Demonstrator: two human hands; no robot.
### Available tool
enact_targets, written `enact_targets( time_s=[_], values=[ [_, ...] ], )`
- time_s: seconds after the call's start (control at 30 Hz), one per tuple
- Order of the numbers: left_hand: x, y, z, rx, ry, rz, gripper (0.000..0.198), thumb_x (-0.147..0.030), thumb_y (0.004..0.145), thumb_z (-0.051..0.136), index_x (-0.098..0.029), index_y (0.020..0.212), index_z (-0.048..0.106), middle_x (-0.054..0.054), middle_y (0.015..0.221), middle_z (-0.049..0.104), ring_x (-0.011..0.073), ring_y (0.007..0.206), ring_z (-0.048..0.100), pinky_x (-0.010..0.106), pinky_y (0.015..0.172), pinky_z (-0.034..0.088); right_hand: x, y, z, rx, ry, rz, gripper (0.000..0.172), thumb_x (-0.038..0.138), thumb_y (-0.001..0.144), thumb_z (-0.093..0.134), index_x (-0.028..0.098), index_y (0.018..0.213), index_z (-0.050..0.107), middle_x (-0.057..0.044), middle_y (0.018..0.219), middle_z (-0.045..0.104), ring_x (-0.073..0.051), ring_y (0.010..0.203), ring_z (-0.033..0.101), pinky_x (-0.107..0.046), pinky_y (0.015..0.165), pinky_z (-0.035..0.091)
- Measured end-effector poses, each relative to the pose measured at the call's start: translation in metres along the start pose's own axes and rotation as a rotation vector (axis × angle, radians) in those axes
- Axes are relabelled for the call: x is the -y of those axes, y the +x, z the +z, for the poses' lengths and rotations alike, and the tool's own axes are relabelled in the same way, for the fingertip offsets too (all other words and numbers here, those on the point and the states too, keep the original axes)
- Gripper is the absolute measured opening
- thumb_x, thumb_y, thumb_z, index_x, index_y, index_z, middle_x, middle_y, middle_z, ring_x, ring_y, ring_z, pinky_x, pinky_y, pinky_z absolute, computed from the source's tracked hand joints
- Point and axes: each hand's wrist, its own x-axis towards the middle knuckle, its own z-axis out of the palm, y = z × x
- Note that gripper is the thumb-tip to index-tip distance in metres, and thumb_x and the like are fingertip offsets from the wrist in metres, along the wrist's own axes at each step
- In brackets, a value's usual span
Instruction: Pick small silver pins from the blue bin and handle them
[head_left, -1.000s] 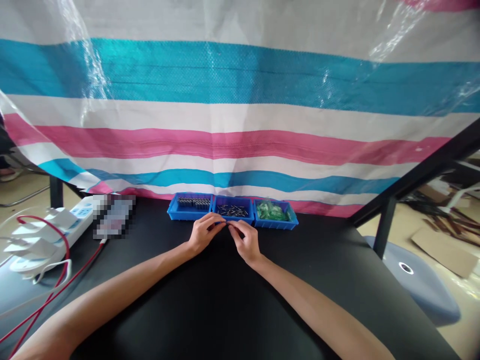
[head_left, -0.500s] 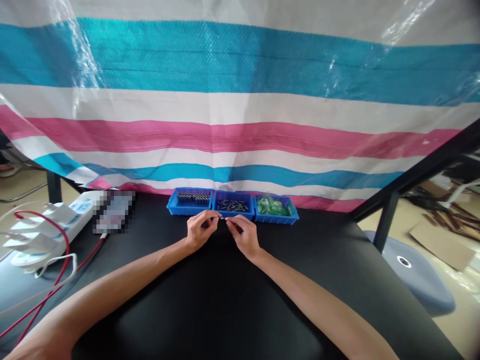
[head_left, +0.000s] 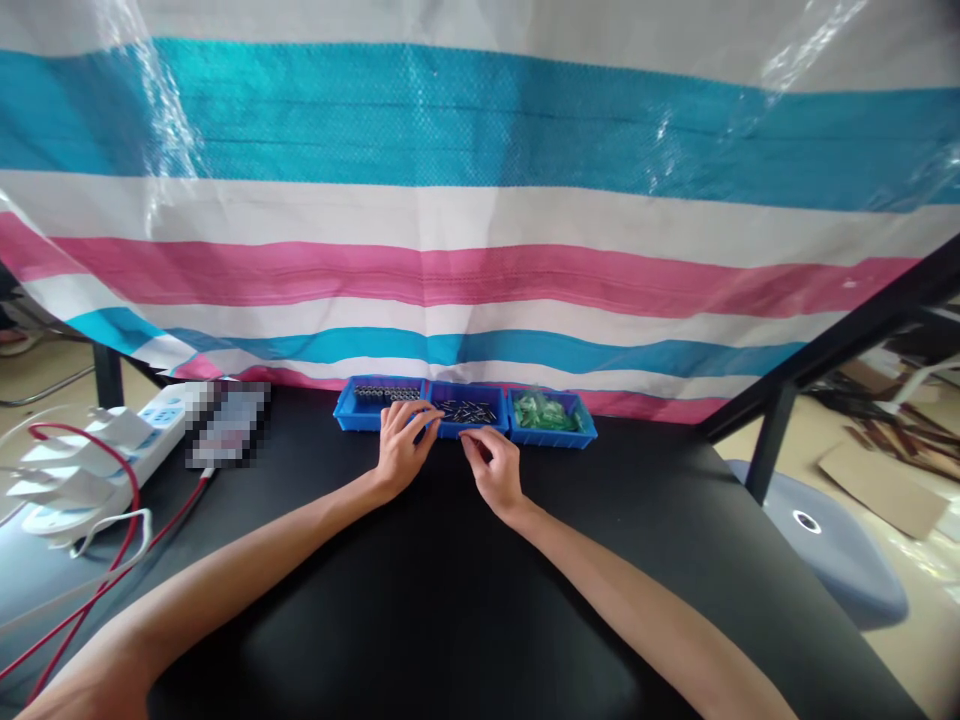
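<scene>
Three blue bins stand in a row at the table's far edge. The left bin (head_left: 358, 415) holds dark cylinders, the middle bin (head_left: 471, 429) small metal pins, the right bin (head_left: 555, 436) green pieces. My left hand (head_left: 400, 448) lies on the black table with its fingers stretched apart onto the front rim where the left and middle bins meet. My right hand (head_left: 493, 465) rests just in front of the middle bin, thumb and forefinger pinched together on a small metal part that is barely visible.
A striped blue, pink and white tarp (head_left: 480, 250) hangs right behind the bins. A white power strip (head_left: 161, 420) with plugs and a red cable (head_left: 112, 560) lies at the left. A black frame bar (head_left: 825, 350) and a grey stool (head_left: 825, 545) are at the right.
Both hands held a small part together in front of the bins. The left hand has let go and moved forward onto the bins' rim; the right hand has shifted slightly towards the middle bin.
</scene>
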Motion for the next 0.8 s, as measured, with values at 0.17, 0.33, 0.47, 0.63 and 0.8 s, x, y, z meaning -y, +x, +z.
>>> enact_targets(
  time_s=[0.17,0.33,0.47,0.63,0.8],
  values=[
    [-0.002,-0.007,-0.002,0.019,-0.176,0.062,0.014,-0.019,0.087,0.054,-0.02,0.096,0.064,0.006,0.088,0.065,0.0172,0.08,0.057,0.033,0.076,0.043,0.01,0.028,-0.025,0.001,-0.098,0.051,0.021,0.026,0.089,0.049,0.018,0.082,0.067,-0.003,0.074,0.069,-0.016,0.063,0.063,-0.025,0.059,0.047],
    [-0.001,-0.008,-0.002,0.03,-0.264,0.037,0.013,-0.016,0.086,0.053,-0.019,0.094,0.063,0.006,0.085,0.065,0.0165,0.077,0.058,0.032,0.074,0.046,0.001,0.036,-0.041,0.477,-0.642,-0.067,0.014,0.009,0.076,0.059,0.019,0.072,0.068,-0.005,0.065,0.068,-0.02,0.061,0.065,-0.026,0.054,0.042],
    [-0.002,-0.008,-0.002,0.022,-0.281,0.031,0.011,-0.016,0.085,0.054,-0.019,0.091,0.063,0.006,0.084,0.066,0.0164,0.076,0.059,0.031,0.073,0.048,-0.008,0.024,-0.038,0.644,-0.895,-0.071,0.014,0.007,0.078,0.058,0.016,0.084,0.066,-0.011,0.072,0.07,-0.024,0.063,0.067,-0.027,0.054,0.041],
    [-0.001,-0.008,-0.001,0.043,-0.299,0.024,0.013,-0.016,0.086,0.053,-0.018,0.094,0.063,0.007,0.085,0.065,0.0163,0.077,0.06,0.03,0.073,0.049,-0.003,0.015,-0.022,0.667,-0.812,-0.06,0.01,0.012,0.084,0.055,0.016,0.091,0.061,-0.011,0.075,0.07,-0.023,0.065,0.067,-0.026,0.056,0.042],
    [0.001,-0.006,0.002,0.099,-0.278,0.0,0.018,-0.018,0.087,0.054,-0.018,0.103,0.064,0.008,0.095,0.066,0.0164,0.086,0.061,0.03,0.08,0.05,-0.002,0.01,-0.004,0.313,-0.434,-0.021,0.013,0.02,0.093,0.045,0.019,0.098,0.056,-0.006,0.087,0.068,-0.019,0.078,0.066,-0.025,0.067,0.046]
  ],
)
